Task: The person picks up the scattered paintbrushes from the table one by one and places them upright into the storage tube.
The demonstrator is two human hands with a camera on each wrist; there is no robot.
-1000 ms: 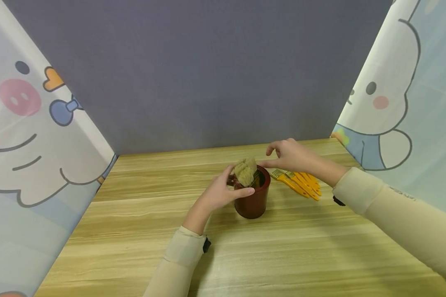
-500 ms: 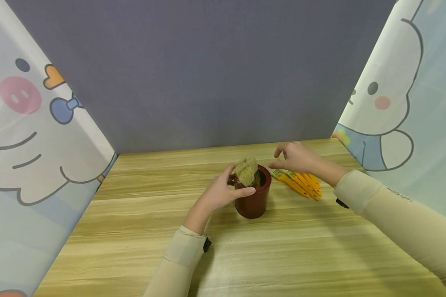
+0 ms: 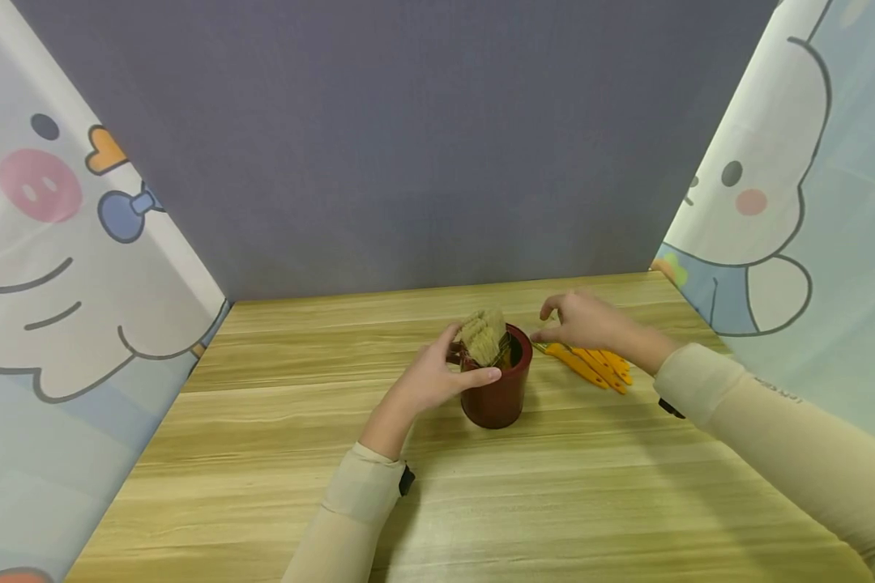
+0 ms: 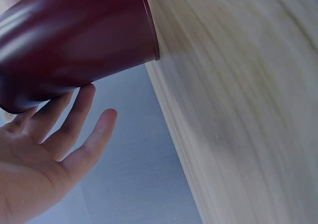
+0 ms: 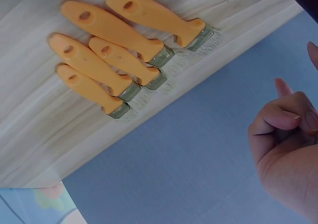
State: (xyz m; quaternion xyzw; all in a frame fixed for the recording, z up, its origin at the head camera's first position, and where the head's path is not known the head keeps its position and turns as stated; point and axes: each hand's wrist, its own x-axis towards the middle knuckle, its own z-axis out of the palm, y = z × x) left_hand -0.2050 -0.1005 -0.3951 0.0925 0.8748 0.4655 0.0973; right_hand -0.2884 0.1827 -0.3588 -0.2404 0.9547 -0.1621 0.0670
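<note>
Head view: left hand (image 3: 432,379) gripped the dark red cup (image 3: 497,390), fingers & thumb curled round its wall; cup stood upright near mid-desk (image 3: 262,453), toward the far edge, w/ bristle heads of brushes (image 3: 484,338) sticking up from its mouth. Right hand (image 3: 586,321) hovered just right of the cup, fingers loosely curled, holding nothing, directly over five orange-handled brushes (image 5: 117,55) lying side by side on the desk toward its far right corner. Wrist view: handles fanned, ferrules pointing at the cup.
</note>
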